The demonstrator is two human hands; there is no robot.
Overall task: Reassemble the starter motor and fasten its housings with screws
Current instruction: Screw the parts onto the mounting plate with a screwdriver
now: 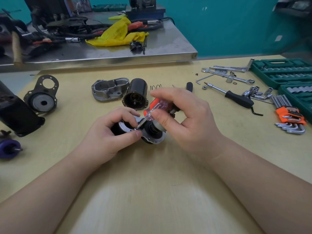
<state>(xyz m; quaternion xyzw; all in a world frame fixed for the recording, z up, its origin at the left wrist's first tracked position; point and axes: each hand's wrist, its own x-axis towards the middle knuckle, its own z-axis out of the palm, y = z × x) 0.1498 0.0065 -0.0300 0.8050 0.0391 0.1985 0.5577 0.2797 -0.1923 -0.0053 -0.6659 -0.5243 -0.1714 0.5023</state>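
Observation:
The starter motor assembly (152, 132), black with a silver plate, lies on the yellow table at centre. My left hand (109, 132) grips its left end, thumb and forefinger close to a screw spot on the plate. My right hand (185, 119) holds a screwdriver (156, 107) with a clear and red handle; its tip meets the plate by my left fingertips. Behind them lie a black cylindrical housing (135, 97), open end toward me, and a grey cast cover (108, 89). A coil spring (156, 86) lies just right of the cylinder.
A black end plate with gasket (42, 97) lies at left, a dark block (15, 112) and a purple part (9, 147) further left. Wrenches, sockets (253, 92), orange-held hex keys (289, 115) and green socket cases (285, 73) fill the right. A cluttered metal bench (118, 51) stands behind.

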